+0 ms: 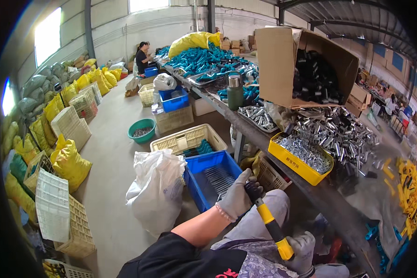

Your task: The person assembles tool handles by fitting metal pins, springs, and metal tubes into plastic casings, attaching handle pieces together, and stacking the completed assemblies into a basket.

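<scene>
Gloved left hand (236, 197) gripping the black end of a yellow-and-black tool (269, 221), gloved right hand (303, 252) clasping its lower yellow end, above a blue crate (197, 178)

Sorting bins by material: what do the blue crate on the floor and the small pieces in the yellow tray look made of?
The blue crate looks like moulded plastic: uniform colour, dull sheen. The small pieces in the yellow tray look like bare metal, silvery with bright glints.

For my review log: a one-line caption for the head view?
Gloved left hand and right hand grip a yellow-and-black tool over the lap, beside a parts-strewn workbench.
</scene>
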A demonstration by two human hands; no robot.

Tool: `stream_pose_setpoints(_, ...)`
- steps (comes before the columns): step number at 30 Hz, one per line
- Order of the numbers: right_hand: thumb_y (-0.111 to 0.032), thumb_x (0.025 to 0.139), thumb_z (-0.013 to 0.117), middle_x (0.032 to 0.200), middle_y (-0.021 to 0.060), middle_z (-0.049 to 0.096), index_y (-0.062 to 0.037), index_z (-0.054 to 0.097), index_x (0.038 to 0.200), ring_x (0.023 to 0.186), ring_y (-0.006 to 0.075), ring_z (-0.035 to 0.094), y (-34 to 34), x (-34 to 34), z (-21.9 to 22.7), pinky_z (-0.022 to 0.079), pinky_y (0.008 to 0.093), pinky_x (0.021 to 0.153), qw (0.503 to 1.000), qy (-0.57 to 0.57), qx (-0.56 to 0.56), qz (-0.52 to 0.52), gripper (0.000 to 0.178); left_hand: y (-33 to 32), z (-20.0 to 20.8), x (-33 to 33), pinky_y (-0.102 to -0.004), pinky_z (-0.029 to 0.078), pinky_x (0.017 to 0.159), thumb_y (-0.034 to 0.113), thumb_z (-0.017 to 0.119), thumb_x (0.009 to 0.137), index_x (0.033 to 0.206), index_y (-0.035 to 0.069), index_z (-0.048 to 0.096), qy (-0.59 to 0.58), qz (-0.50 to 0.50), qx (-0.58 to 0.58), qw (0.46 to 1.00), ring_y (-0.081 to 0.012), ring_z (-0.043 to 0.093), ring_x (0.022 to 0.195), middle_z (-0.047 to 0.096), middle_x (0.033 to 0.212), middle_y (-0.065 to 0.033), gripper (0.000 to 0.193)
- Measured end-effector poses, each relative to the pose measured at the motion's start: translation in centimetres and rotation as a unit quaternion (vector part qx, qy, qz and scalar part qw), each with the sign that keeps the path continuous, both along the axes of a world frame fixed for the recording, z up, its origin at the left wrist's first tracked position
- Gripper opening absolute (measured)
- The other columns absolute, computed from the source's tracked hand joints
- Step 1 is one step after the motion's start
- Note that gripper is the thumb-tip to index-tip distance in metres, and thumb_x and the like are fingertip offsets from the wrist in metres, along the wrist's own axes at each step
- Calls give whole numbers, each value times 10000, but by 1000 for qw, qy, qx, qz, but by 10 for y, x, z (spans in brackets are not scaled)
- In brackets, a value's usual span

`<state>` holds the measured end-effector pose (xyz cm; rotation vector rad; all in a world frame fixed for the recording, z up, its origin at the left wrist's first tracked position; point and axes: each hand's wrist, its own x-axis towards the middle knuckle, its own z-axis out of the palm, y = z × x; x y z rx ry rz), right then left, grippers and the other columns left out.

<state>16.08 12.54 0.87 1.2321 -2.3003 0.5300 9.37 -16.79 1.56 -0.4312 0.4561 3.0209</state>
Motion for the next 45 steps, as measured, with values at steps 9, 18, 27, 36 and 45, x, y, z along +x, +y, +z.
stream_pose_setpoints(9, -225, 752, 672, 944, 100, 609, -76, 665, 1131, 943, 283, 587, 12, -3, -16, 404, 495, 988, 1000, -25, -7, -11, 408, 7, 2, 3, -383, 539, 694, 422, 628, 949, 899, 80, 574, -35, 25, -65, 997, -188, 563, 659, 558, 714, -40, 350)
stream_pose_setpoints(18, -168, 939, 589, 893, 64, 601, 23, 616, 1099, 794, 133, 580, 36, 6, -64, 501, 284, 681, 569, -686, -453, 34, 251, 2, -3, 5, -369, 520, 757, 242, 592, 972, 1056, 47, 604, 69, 0, -1, 998, -160, 564, 676, 557, 725, -19, 213)
stream_pose_setpoints(27, -168, 925, 593, 856, 36, 575, 5, 597, 1036, 728, 159, 578, 43, 3, -51, 519, 332, 688, 698, -609, -377, 7, 206, -2, 94, 11, -312, 475, 912, 1, 582, 910, 1222, -4, 600, 302, 259, -709, 582, -237, 607, 1025, 611, 1107, -133, 313)
stream_pose_setpoints(36, -114, 860, 659, 910, 65, 619, -2, 589, 1101, 716, 192, 627, 48, 6, -52, 539, 360, 693, 715, -554, -426, -6, 274, 12, 142, 61, -384, 477, 875, -47, 625, 821, 1168, 28, 650, 487, 218, -771, 348, -303, 596, 1033, 593, 1140, -148, 356)
stream_pose_setpoints(45, -27, 819, 729, 866, 70, 662, 31, 564, 1156, 708, 151, 656, 61, 31, -46, 538, 275, 659, 723, -529, -439, -70, 380, 30, 165, 55, -397, 490, 841, 157, 636, 807, 1260, 129, 577, 433, 68, -890, 127, -273, 606, 1012, 598, 1110, -98, 458)
